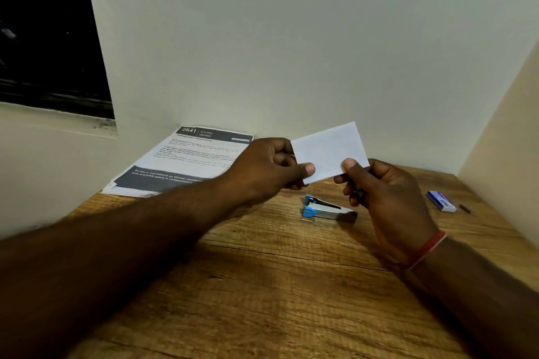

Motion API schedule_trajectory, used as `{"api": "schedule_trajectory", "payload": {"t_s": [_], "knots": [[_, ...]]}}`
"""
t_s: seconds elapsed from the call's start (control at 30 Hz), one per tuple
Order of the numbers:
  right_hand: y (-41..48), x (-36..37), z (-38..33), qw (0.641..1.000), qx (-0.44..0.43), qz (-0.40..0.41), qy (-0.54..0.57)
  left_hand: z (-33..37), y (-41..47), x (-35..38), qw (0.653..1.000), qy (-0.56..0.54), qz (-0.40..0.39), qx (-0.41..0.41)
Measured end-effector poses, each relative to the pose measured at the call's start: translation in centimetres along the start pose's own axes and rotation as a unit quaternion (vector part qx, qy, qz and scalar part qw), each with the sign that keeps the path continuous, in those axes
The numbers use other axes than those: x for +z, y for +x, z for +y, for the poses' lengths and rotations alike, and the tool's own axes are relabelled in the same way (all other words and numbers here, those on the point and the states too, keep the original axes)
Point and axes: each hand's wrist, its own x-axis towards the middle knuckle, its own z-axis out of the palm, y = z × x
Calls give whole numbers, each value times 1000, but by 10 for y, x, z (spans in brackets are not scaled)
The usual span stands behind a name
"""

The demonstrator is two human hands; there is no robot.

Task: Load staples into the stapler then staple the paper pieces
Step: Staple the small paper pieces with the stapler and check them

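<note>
Left grip (271,166) and right grip (388,198) pinch the paper (329,151) by thumb and fingers at opposite edges, above the stapler (326,208) lying mid-desk (262,285). Judged step: aligning pieces. Next, free one grip and feed a corner into the stapler. Sheet count and staple load cannot be determined.

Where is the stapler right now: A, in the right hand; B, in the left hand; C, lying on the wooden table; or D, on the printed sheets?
C: the stapler lies on the table, while the left hand and right hand pinch the white paper.
</note>
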Motion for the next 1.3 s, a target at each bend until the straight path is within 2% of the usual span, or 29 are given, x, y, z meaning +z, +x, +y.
{"api": "schedule_trajectory", "payload": {"t_s": [0.27, 0.43, 0.5, 0.57, 0.6, 0.73, 0.77, 0.8, 0.87, 0.9, 1.0, 1.13, 1.3], "knots": [[2, -2, -3, 999, -6, -8, -35, -2, 3, -1, 1000, -2, 4, -1], [1, -2, -1, 992, 4, -90, -94, -2, 4, -7, 998, -26, 51, 18], [-2, -1, 2, 970, 26, -147, -192, -2, 4, -9, 997, -30, 69, 20], [0, -1, 7, 914, -41, -174, -364, -2, 5, -10, 996, -37, 81, 18], [2, -1, 10, 892, -79, -178, -409, -3, 6, -10, 996, -40, 84, 16], [4, 1, 10, 883, -111, -175, -422, -5, 8, -8, 995, -61, 80, 14], [3, 2, 9, 893, -102, -165, -407, -5, 8, -7, 995, -63, 76, 14], [2, 4, 10, 918, -83, -151, -358, -5, 7, -6, 995, -60, 72, 15], [-1, 8, 12, 968, -23, -125, -217, -4, 6, -6, 996, -51, 70, 18], [-1, 8, 11, 979, -4, -113, -168, -4, 6, -6, 996, -49, 71, 20], [0, 7, 7, 992, 31, -96, -76, -2, 4, -5, 996, -41, 75, 30], [-1, 10, 4, 991, 75, -104, 40, 0, 1, -4, 996, -9, 83, 43], [-2, 9, 4, 986, 85, -114, 91, 3, -2, -1, 995, 10, 76, 59]]}}
